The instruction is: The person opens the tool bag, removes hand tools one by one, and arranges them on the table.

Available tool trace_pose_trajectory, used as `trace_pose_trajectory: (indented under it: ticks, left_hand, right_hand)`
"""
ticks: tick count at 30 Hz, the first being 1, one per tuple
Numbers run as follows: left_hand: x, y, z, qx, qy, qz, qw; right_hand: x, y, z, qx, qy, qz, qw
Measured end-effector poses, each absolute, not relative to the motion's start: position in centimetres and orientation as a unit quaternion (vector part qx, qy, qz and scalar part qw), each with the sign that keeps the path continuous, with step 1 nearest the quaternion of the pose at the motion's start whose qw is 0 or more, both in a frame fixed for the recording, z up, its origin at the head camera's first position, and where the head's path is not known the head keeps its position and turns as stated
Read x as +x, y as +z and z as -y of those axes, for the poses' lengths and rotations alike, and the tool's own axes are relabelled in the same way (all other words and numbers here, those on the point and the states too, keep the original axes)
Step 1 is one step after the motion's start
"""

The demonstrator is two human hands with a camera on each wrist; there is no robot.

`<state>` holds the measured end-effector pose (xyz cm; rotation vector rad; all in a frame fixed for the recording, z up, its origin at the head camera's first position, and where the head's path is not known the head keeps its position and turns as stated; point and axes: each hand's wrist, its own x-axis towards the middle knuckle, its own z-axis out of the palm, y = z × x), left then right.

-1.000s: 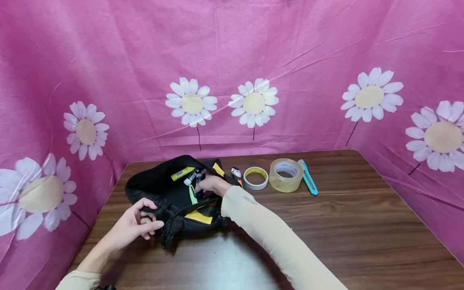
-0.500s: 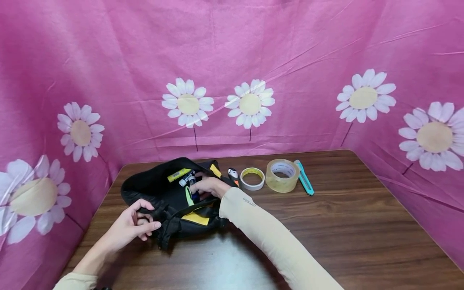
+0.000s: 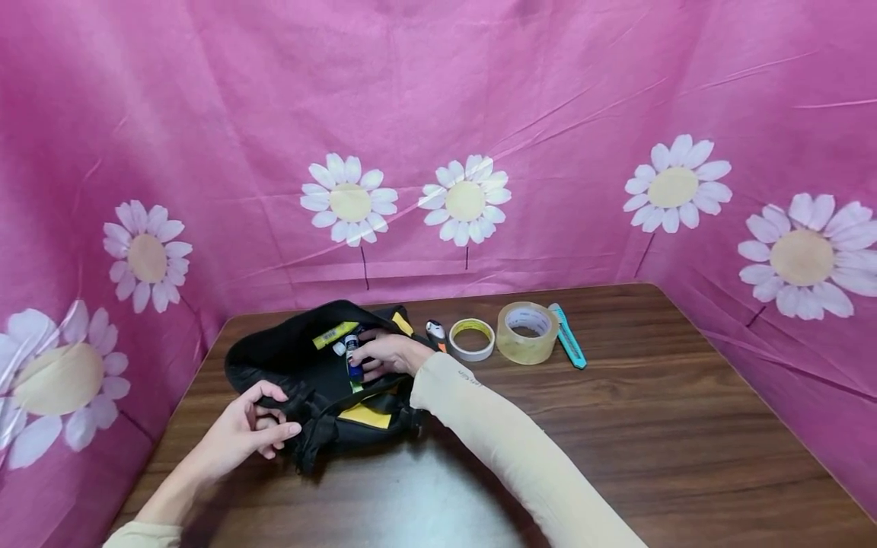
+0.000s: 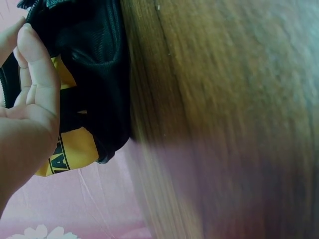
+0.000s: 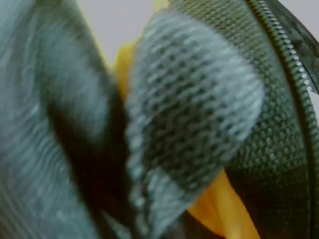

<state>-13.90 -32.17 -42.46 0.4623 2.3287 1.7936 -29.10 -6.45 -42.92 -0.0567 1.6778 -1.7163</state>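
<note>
A black zippered fabric bag (image 3: 260,346) with yellow patches stands open on the left of the wooden table. My left hand (image 3: 250,426) pinches the bag's near-left edge; in the left wrist view, thumb and finger meet at the zipper edge. Inside the bag, my right hand (image 3: 392,355) holds a small blue tube (image 3: 354,371) with a printed label. Beside that tube lie a yellow printed stick-shaped pack (image 3: 335,335) and a white-capped item (image 3: 339,348). A bit of something lime green (image 3: 356,387) shows below. Bag fabric (image 5: 194,114) fills the right wrist view, hiding the fingers.
Right of the bag, a grey and orange tool handle (image 3: 435,332), a white tape roll (image 3: 471,339), a wide clear tape roll (image 3: 526,333) and a teal box cutter (image 3: 569,339) stand in a row on the table (image 3: 617,426). A pink flowered cloth (image 3: 425,91) hangs behind.
My right hand has shifted the blue tube slightly left inside the bag, and it now covers most of the lime green thing. My left hand keeps its pinch. The whole view has drifted slightly.
</note>
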Motion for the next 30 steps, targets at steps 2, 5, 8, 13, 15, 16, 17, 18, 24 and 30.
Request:
trace_pose_trajectory:
  ticks: [2, 5, 8, 13, 15, 16, 17, 18, 24, 30]
  left_hand:
    - [-13.8, -42.5, 32.1, 0.153, 0.6, -0.78, 0.085]
    - [-13.9, -42.5, 32.0, 0.155, 0.599, -0.781, 0.085]
    - [-13.9, -42.5, 31.9, 0.156, 0.597, -0.782, 0.086]
    - [-14.0, -42.3, 31.8, 0.155, 0.593, -0.785, 0.09]
    - [-14.1, -42.3, 31.7, 0.154, 0.592, -0.786, 0.091]
    - [-14.1, -42.3, 31.7, 0.154, 0.591, -0.787, 0.091]
    - [-14.1, -42.3, 31.7, 0.153, 0.59, -0.787, 0.091]
    - [-14.1, -42.3, 31.7, 0.153, 0.59, -0.788, 0.091]
    - [-14.0, -42.1, 31.5, 0.154, 0.587, -0.79, 0.088]
    - [-14.0, -42.1, 31.4, 0.155, 0.586, -0.791, 0.085]
  right_hand:
    - [-29.0, -42.8, 6.6, -0.022, -0.679, -0.634, 0.369]
    - [-28.8, -42.2, 6.8, -0.031, -0.691, -0.615, 0.379]
    - [-28.6, -41.2, 6.7, -0.054, -0.691, -0.61, 0.384]
    - [-28.2, -39.2, 6.1, -0.096, -0.681, -0.611, 0.393]
    - [-28.0, -38.2, 5.6, -0.109, -0.681, -0.606, 0.397]
    - [-27.9, -37.7, 5.4, -0.115, -0.683, -0.601, 0.399]
    - [-27.8, -37.2, 5.1, -0.12, -0.687, -0.595, 0.4]
    - [-27.7, -36.6, 4.7, -0.126, -0.689, -0.591, 0.401]
    - [-27.4, -33.3, 1.9, -0.162, -0.696, -0.584, 0.386]
    - [-27.2, -30.6, -2.3, -0.191, -0.7, -0.59, 0.356]
